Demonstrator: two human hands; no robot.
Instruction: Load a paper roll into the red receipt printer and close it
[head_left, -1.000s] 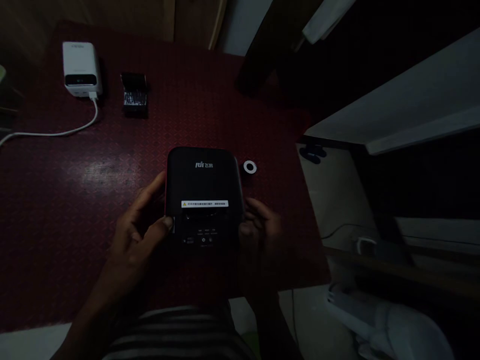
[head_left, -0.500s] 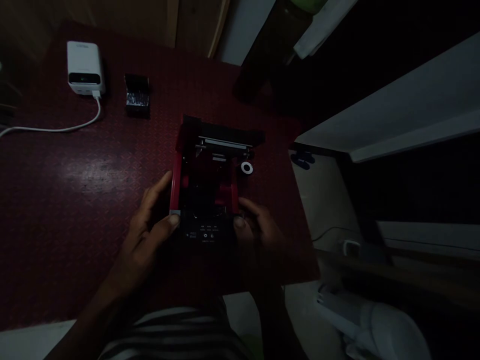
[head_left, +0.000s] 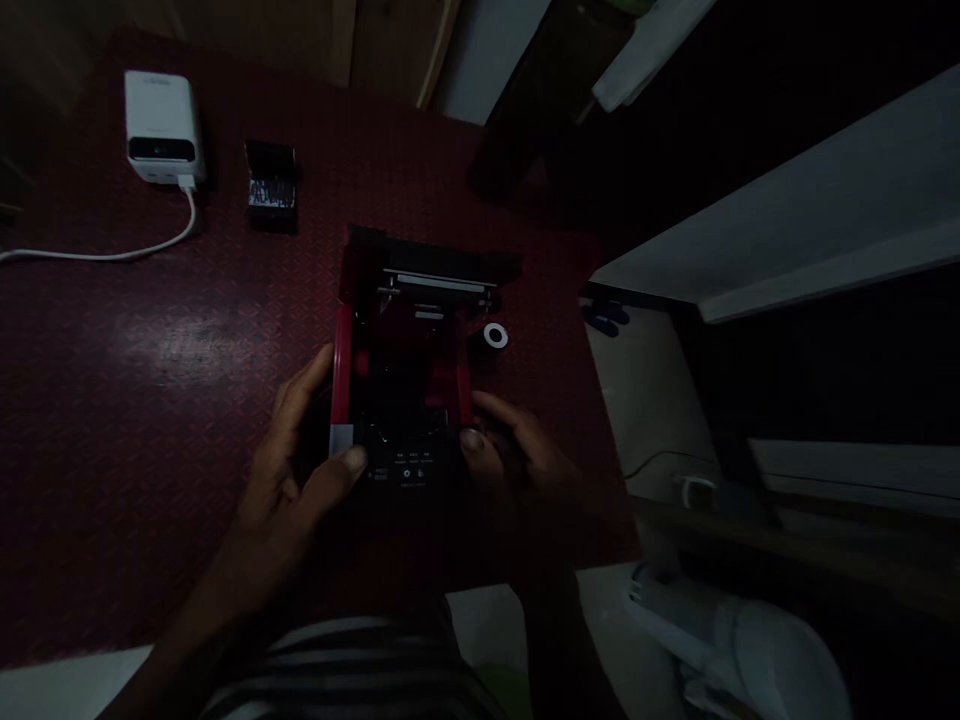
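Note:
Between my hands is a red and black label printer (head_left: 405,470) with its lid (head_left: 439,265) raised, so its dark inside shows. My left hand (head_left: 289,465) grips the printer's left side, thumb on the front corner beside a grey patch. On the other side my right hand (head_left: 517,455) holds the right front corner, its thumb on top and its fingers along the side; its lower part is lost in shadow. Just right of the printer lies a small dark roll with a white ring-shaped end (head_left: 495,336).
A white power bank (head_left: 159,115) with a white cable (head_left: 142,253) stands at the back left of the dark red table (head_left: 180,400). Near it is a small black holder (head_left: 271,188). A tall dark bottle (head_left: 525,110) stands at the back. The table's right edge drops to the floor.
The printer has shifted slightly left and turned a little, with both hands still on it. My left thumb reaches slightly further over its front panel. The roll has stayed put.

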